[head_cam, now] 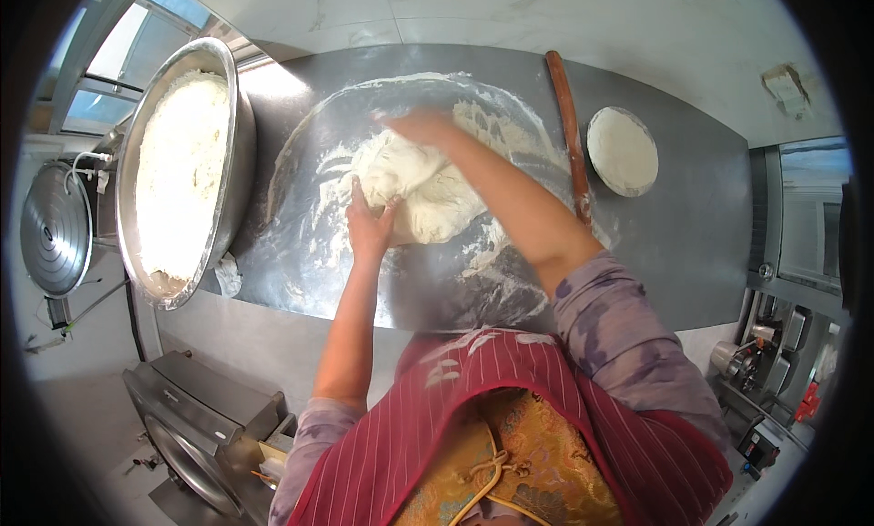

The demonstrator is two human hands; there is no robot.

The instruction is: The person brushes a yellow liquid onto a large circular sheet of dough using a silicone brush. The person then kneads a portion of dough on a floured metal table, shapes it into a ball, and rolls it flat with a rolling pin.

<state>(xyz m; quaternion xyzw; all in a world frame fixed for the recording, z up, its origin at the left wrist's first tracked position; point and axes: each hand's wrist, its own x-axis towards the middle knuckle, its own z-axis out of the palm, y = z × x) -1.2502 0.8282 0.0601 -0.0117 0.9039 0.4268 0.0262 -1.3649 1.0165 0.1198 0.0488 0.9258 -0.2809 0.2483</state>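
Observation:
A large piece of pale dough (pixel 440 205) lies on the floured grey metal worktop (pixel 689 253). Its far-left part is folded or bunched above the rest. My left hand (pixel 367 226) holds the near-left edge of this fold, with dough between the spread thumb and forefinger. At the far side of the dough is my right hand (pixel 420 125), blurred by motion and stretched leftward. Its fingers are indistinct, and whether it touches the dough cannot be made out. Loose flour (pixel 488 127) lies around the dough, thickest at the far right.
On the left stands a big metal basin (pixel 242 137) holding a pale floury mass (pixel 183 171). A wooden rolling pin (pixel 565 110) lies right of the dough, beside a round container of white powder (pixel 623 150). The tiled wall (pixel 478 14) bounds the worktop's far side.

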